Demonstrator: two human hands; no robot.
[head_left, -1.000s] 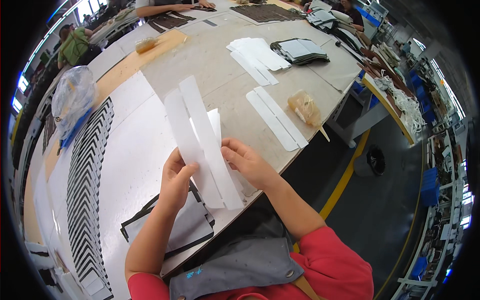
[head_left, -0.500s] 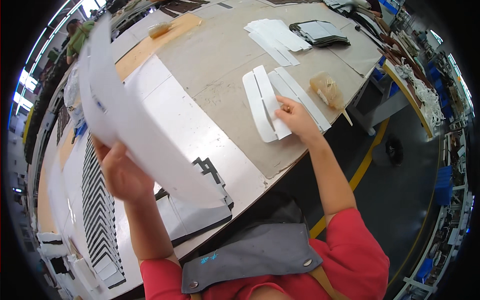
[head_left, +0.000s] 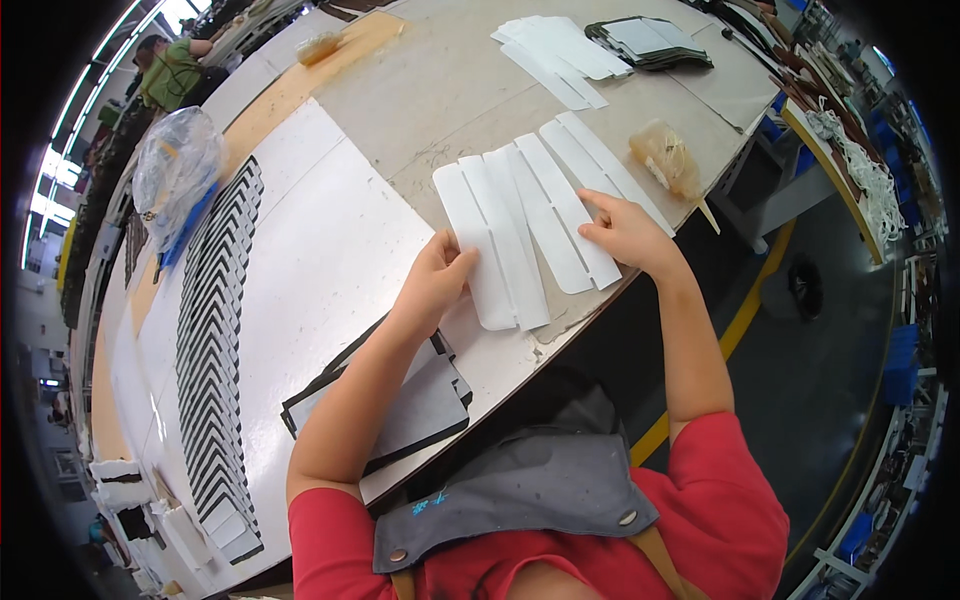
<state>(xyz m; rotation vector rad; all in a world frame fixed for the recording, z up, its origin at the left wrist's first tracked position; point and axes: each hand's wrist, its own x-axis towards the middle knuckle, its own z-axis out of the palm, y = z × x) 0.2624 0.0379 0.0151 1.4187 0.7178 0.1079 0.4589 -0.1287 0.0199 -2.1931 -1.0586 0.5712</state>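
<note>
My left hand [head_left: 435, 275] is closed on the left edge of a white slotted sheet [head_left: 487, 245], which it holds over the table. Under and right of that lies a second white slotted sheet [head_left: 560, 220]. My right hand [head_left: 630, 235] rests at this second sheet's right edge, index finger stretched out and thumb apart from it. Behind it lies a third white sheet [head_left: 605, 165]. Below my left forearm sits a stack of grey panels with black edges [head_left: 425, 395].
A long fanned row of black-edged panels [head_left: 215, 340] runs along the left. An amber, translucent lump [head_left: 665, 160] lies near the right edge. White sheets [head_left: 560, 55] and dark-edged panels [head_left: 648, 45] lie farther back. Another person [head_left: 170, 72] sits at far left.
My left hand has brought the curved white sheet from the left down beside the second sheet. My right hand stays near the same edge. The fanned row and plastic bag are now uncovered.
</note>
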